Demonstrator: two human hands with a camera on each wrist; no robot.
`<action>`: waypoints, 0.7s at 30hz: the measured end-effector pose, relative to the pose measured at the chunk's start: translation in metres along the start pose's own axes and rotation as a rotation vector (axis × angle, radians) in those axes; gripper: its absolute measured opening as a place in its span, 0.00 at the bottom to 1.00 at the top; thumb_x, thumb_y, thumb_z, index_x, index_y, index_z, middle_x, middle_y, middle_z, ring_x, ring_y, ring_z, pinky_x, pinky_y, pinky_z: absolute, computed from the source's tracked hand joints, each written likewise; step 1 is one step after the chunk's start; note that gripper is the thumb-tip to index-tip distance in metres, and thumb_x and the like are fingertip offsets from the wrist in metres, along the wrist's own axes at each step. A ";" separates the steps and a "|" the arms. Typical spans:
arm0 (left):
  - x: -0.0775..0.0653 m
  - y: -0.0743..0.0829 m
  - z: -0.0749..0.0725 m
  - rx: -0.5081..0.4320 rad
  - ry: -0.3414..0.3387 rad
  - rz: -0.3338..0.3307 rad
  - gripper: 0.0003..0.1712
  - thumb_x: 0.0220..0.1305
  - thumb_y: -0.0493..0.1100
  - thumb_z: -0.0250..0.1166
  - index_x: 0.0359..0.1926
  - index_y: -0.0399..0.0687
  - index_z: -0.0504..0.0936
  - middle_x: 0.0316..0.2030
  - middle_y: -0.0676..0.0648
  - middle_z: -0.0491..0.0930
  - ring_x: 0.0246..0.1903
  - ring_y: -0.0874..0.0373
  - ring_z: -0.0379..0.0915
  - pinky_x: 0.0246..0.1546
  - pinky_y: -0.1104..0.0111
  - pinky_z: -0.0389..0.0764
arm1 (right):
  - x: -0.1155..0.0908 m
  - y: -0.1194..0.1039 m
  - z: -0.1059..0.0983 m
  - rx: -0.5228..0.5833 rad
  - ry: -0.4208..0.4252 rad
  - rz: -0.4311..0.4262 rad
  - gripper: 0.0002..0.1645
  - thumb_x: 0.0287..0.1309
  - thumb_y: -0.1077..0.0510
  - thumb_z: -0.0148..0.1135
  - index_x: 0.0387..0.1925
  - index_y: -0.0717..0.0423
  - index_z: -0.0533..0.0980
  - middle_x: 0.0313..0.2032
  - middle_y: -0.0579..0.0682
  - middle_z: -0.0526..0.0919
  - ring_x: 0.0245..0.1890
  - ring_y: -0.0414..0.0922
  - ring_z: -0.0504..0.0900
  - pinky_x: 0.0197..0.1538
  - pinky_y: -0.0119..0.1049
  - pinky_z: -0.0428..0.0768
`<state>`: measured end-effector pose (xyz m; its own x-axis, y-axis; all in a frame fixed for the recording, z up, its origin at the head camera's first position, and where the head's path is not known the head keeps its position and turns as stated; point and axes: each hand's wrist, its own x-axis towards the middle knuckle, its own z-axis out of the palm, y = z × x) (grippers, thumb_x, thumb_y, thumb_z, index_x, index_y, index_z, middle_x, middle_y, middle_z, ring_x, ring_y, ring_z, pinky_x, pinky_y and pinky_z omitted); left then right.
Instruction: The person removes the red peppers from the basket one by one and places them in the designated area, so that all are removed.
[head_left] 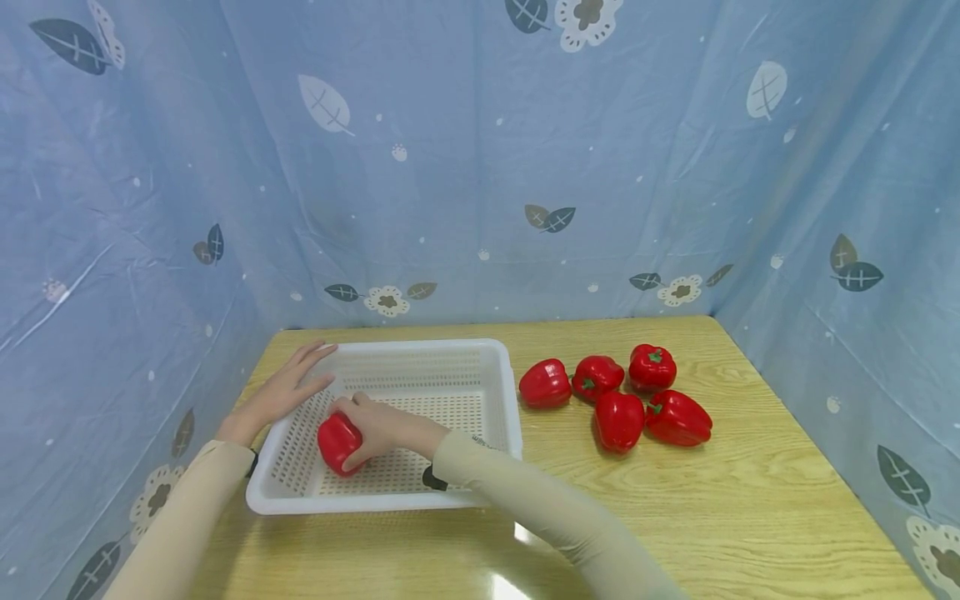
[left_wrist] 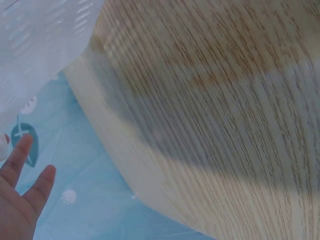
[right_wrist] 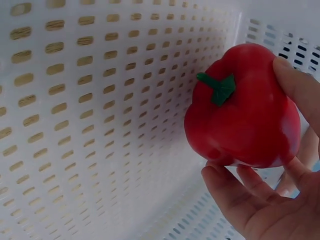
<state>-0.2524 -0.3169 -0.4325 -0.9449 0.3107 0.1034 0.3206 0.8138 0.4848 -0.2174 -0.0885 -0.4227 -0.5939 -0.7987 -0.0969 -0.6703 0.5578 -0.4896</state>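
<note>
A red bell pepper (right_wrist: pixel 242 112) with a green stem is gripped by my right hand (head_left: pixel 382 429), inside the left part of a white perforated plastic basket (head_left: pixel 512 408). In the right wrist view the thumb and fingers hold the pepper around its side, close to the basket's slotted floor. My left hand (head_left: pixel 283 392) rests on the basket's left rim with fingers extended. The left wrist view catches only some spread fingers (left_wrist: pixel 42 190) beside the basket's outer wall (left_wrist: pixel 45 50).
Right of the basket, several red bell peppers lie grouped on the wooden table (head_left: pixel 750 500), among them one pepper (head_left: pixel 545 384) close to the basket's right side. A blue patterned curtain (head_left: pixel 450 167) encloses the table at the back and both sides.
</note>
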 end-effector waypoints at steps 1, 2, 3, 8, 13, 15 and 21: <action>0.000 0.000 0.000 0.001 0.000 -0.001 0.36 0.66 0.59 0.51 0.71 0.61 0.52 0.71 0.41 0.43 0.68 0.35 0.43 0.55 0.30 0.52 | 0.000 0.000 -0.001 -0.004 0.000 -0.001 0.48 0.42 0.46 0.73 0.63 0.42 0.58 0.51 0.42 0.69 0.48 0.34 0.71 0.39 0.23 0.76; 0.000 0.000 0.000 0.002 0.000 -0.001 0.36 0.65 0.60 0.51 0.71 0.62 0.52 0.71 0.41 0.43 0.68 0.35 0.43 0.55 0.30 0.52 | -0.001 0.000 -0.001 -0.008 0.000 -0.001 0.48 0.42 0.46 0.73 0.62 0.41 0.58 0.51 0.42 0.69 0.48 0.34 0.71 0.39 0.23 0.76; 0.000 0.000 0.000 0.003 -0.002 -0.002 0.36 0.65 0.60 0.51 0.71 0.62 0.52 0.71 0.41 0.43 0.68 0.35 0.43 0.55 0.30 0.53 | -0.001 -0.001 -0.002 -0.013 0.001 -0.002 0.48 0.42 0.46 0.73 0.62 0.41 0.58 0.51 0.42 0.69 0.48 0.34 0.71 0.39 0.23 0.76; 0.000 0.000 0.000 0.003 -0.002 -0.002 0.36 0.65 0.60 0.51 0.71 0.61 0.53 0.71 0.41 0.44 0.68 0.35 0.43 0.55 0.30 0.52 | -0.003 -0.002 -0.005 -0.023 0.006 -0.008 0.47 0.41 0.46 0.74 0.62 0.40 0.58 0.51 0.42 0.68 0.48 0.35 0.71 0.39 0.23 0.77; 0.000 -0.001 0.001 0.009 -0.002 -0.001 0.36 0.65 0.60 0.51 0.71 0.62 0.52 0.71 0.41 0.44 0.67 0.34 0.44 0.54 0.30 0.53 | -0.007 -0.003 -0.010 -0.030 0.023 -0.008 0.48 0.40 0.46 0.74 0.62 0.40 0.58 0.52 0.42 0.69 0.49 0.35 0.71 0.39 0.23 0.77; 0.000 -0.002 0.001 0.011 0.000 0.000 0.36 0.66 0.60 0.51 0.71 0.62 0.52 0.71 0.41 0.44 0.67 0.34 0.44 0.54 0.30 0.54 | -0.009 -0.004 -0.014 -0.033 0.031 -0.010 0.48 0.40 0.47 0.75 0.62 0.40 0.59 0.52 0.42 0.69 0.50 0.36 0.71 0.38 0.22 0.77; 0.001 -0.002 0.002 0.013 0.005 0.001 0.36 0.65 0.61 0.51 0.71 0.63 0.52 0.71 0.41 0.44 0.67 0.34 0.44 0.53 0.30 0.54 | -0.015 -0.002 -0.021 -0.027 0.054 -0.028 0.48 0.40 0.48 0.75 0.62 0.41 0.60 0.52 0.43 0.69 0.50 0.36 0.72 0.39 0.23 0.77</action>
<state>-0.2539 -0.3175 -0.4353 -0.9449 0.3089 0.1082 0.3222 0.8198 0.4734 -0.2164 -0.0730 -0.4017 -0.5972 -0.8012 -0.0362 -0.6984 0.5417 -0.4677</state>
